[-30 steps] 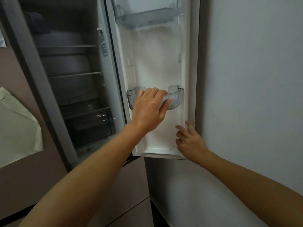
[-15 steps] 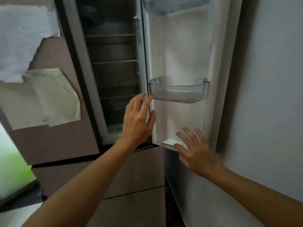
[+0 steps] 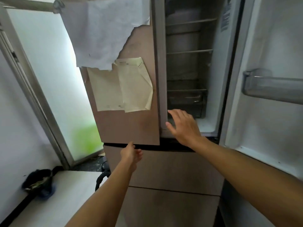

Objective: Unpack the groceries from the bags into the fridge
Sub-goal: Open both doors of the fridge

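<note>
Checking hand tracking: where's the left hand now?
Head view, lower centre: left hand at the bottom edge of the closed left door, at the gap above the drawer, below-left of the right hand.

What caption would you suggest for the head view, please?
Left hand at the lower edge of the closed brown fridge door; right hand before the open compartment.

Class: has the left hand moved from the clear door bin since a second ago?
Yes. The left hand went down-left from the clear door bin to the bottom edge of the closed door.
</note>
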`<state>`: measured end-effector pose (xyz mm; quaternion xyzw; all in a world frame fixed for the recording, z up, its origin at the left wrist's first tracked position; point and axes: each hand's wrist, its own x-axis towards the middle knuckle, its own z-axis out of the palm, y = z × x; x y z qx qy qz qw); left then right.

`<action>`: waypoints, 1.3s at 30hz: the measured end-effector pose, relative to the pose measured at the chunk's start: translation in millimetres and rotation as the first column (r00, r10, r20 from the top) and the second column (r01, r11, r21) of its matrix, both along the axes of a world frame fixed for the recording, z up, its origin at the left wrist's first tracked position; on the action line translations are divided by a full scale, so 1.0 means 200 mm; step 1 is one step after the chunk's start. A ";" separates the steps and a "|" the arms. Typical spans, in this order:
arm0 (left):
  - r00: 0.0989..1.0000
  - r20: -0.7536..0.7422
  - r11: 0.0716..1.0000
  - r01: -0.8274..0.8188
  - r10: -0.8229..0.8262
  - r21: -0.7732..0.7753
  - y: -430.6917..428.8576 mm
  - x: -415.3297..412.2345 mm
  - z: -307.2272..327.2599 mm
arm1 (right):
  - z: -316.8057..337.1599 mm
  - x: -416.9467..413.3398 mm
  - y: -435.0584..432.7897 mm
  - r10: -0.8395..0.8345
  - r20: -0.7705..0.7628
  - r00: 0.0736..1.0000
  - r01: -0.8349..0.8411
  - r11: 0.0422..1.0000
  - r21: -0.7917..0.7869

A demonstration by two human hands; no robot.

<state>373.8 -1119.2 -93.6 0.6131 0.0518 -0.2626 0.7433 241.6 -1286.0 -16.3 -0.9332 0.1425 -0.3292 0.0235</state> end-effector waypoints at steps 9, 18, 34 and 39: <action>0.892 -0.446 0.963 -0.053 -0.073 -0.265 -0.26 0.40 -0.08 | 0.09 0.62 -0.03 -0.144 0.262 0.954 0.042 0.932 0.360; 0.879 -0.459 0.900 -0.092 -0.127 -0.426 -0.28 0.32 -0.08 | 0.05 0.66 -0.02 -0.171 0.293 0.941 0.051 0.926 0.375; 0.952 -0.297 0.960 -0.006 -0.080 -0.279 0.04 0.11 -0.07 | -0.01 0.37 0.36 -0.050 0.312 0.949 0.000 0.987 0.161; 0.987 -0.151 0.980 0.029 -0.060 -0.199 0.29 -0.01 -0.02 | -0.05 0.18 0.39 0.155 0.278 0.948 -0.184 0.979 0.084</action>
